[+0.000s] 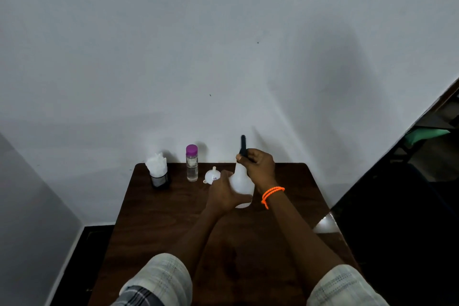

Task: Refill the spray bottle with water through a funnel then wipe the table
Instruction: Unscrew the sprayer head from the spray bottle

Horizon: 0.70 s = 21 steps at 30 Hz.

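A white spray bottle (242,182) stands upright near the back of the dark wooden table (173,218). My left hand (224,194) wraps around its round body from the left. My right hand (259,164), with an orange band on the wrist, grips the black spray head (243,145) at the neck. A small white funnel (211,175) lies on the table just left of the bottle, behind my left hand. A clear water bottle (192,163) with a purple cap stands further left.
A black holder with white tissues (158,172) stands at the table's back left corner. The white wall rises right behind the table. A pale patch (324,225) shows at the table's right edge. A dark chair area lies to the right.
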Each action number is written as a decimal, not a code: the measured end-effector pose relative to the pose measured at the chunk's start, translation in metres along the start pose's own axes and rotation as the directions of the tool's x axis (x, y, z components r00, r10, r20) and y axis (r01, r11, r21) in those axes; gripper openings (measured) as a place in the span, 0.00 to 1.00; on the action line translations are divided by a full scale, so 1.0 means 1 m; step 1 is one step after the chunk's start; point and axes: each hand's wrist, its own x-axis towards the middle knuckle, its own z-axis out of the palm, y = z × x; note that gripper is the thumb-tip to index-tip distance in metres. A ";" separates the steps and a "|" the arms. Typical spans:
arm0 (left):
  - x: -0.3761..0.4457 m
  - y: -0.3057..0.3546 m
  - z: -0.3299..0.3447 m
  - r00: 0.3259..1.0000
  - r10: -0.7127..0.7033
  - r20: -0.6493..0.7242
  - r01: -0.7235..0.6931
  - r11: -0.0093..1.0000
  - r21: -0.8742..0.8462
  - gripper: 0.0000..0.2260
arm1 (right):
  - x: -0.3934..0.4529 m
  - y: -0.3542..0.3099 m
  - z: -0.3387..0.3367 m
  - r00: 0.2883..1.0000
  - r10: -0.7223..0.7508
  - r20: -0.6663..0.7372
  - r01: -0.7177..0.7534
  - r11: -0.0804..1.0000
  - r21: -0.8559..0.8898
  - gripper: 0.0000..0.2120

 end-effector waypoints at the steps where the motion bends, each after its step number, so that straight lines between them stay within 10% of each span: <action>1: 0.002 -0.001 -0.003 1.000 0.011 0.016 -0.011 1.000 -0.010 0.35 | 0.001 -0.002 -0.004 0.996 -0.011 0.087 0.007 0.999 0.039 0.05; 6: 0.008 -0.006 -0.015 0.997 0.058 0.053 -0.058 0.998 0.006 0.36 | 0.008 -0.009 -0.021 0.950 0.024 0.311 -0.076 0.985 0.157 0.08; 13: 0.008 -0.004 -0.010 0.995 0.055 0.080 -0.055 0.998 -0.008 0.36 | 0.007 -0.004 -0.016 0.984 0.025 0.176 -0.047 0.992 0.119 0.17; 21: 0.009 -0.008 -0.008 0.993 0.056 0.104 -0.055 0.998 -0.015 0.36 | 0.012 -0.001 -0.026 0.937 0.079 0.339 -0.114 0.990 0.086 0.32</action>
